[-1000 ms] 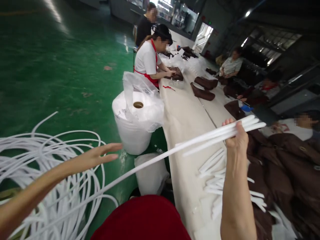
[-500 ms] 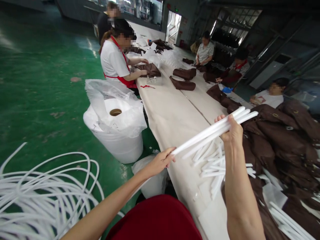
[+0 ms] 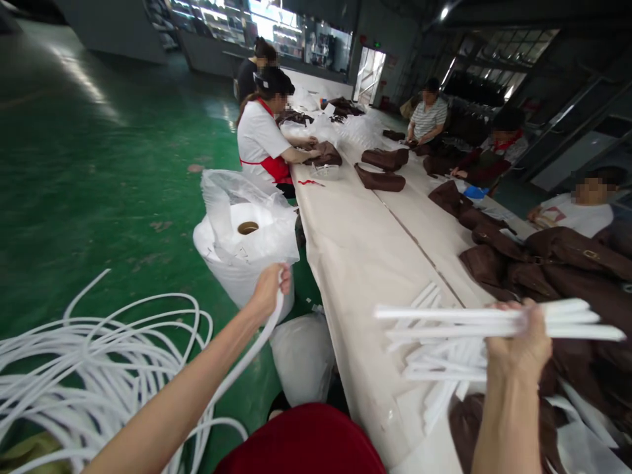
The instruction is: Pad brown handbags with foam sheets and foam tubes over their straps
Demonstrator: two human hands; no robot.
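My left hand [image 3: 270, 288] is closed around the upper end of a long white foam-like cord [image 3: 249, 352], which hangs back toward the loose coil [image 3: 118, 368] on the floor at left. Over the table, my right hand [image 3: 521, 339] grips a bundle of short white cord pieces [image 3: 444, 316], held roughly level and slightly blurred. Beneath that bundle, more cut white pieces [image 3: 439, 365] lie in a heap on the cream-covered table [image 3: 355, 263]. The two hands are well apart.
A large plastic-wrapped white roll [image 3: 217, 263] stands left of the table, with a white sack [image 3: 303, 355] nearer me. Brown bags [image 3: 538, 276] pile up at right; others [image 3: 382, 181] lie farther along. A co-worker in a red apron [image 3: 261, 141] handles a brown bag; several others sit or stand beyond.
My left hand reached in from the left, took the cord beside the bundle, then drew it back left and down. My right hand kept the bundle and lowered it toward the heap.
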